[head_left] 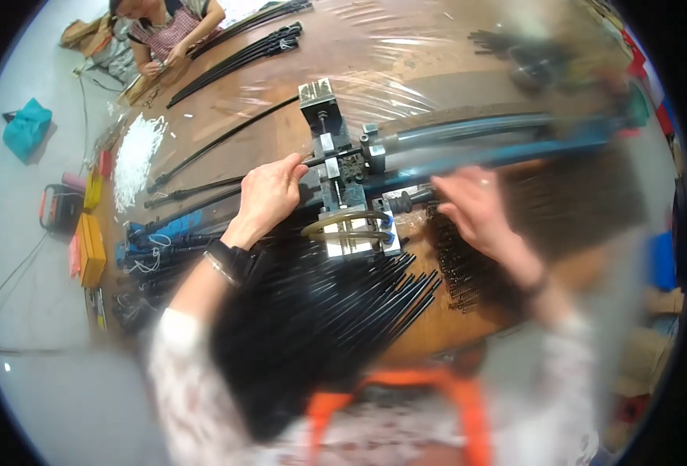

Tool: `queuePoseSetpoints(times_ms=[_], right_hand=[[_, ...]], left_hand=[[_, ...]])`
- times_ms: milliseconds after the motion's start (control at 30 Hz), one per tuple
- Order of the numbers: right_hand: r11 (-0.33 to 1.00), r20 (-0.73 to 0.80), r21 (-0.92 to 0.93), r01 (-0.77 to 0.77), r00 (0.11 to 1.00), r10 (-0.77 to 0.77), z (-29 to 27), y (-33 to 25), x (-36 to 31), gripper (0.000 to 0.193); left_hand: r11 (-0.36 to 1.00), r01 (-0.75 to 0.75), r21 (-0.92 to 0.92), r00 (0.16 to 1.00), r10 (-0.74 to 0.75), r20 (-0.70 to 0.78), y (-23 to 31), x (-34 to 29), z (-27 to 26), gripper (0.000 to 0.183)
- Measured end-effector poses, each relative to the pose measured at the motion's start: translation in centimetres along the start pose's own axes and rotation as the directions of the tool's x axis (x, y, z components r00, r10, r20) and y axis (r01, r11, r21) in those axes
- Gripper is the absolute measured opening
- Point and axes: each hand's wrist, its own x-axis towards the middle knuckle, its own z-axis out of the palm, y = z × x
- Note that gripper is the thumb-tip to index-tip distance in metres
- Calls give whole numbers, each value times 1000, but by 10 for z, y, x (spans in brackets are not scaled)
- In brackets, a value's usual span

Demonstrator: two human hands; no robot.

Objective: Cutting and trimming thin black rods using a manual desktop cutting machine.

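A metal clamping fixture [343,167] with steel blocks and two yellowish hoses [347,225] stands mid-table. My left hand [269,194] is closed round a thin black rod [203,189], whose end runs right into the fixture's middle. My right hand [475,206] is held right of the fixture, near its dark round knob [400,203]. Its thumb and fingers are apart, blurred by motion, with nothing visible between them. Under it lies a pile of small dark coil-like pieces [453,272]. Many thin black rods [359,299] lie fanned out in front of the fixture.
A blue-and-clear tube assembly [499,151] extends right from the fixture. Far left are a heap of white small pieces [139,151] and a yellow box [91,250]. Black rod bundles [242,58] lie at the back, beside another person [168,39]. Bundles with white strings [153,252] lie left.
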Motion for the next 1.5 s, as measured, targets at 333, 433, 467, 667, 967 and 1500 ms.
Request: queuePoseSetpoints(times_ms=[333,433,467,667,967,1500], right_hand=[[869,247,436,-235,960,135,32,14,21,24],[983,489,49,-178,862,132,10,15,12,39],[992,499,-35,-123,858,124,4,12,-6,47],[995,311,82,-57,950,29,21,20,-30,25],[837,363,362,-411,889,280,-8,2,0,17],[785,385,480,-392,898,212,-4,-3,-46,20]], left_hand=[[966,-175,190,965,206,-160,-20,1,25,16],[929,-273,249,927,323,-191,-23,1,13,16],[890,-314,331,889,398,-227,-32,4,9,15],[865,-219,452,894,363,-261,-107,-7,-8,10],[964,-243,112,890,175,421,66,-122,-9,8],[976,-107,-189,937,162,308,122,-133,-18,31]])
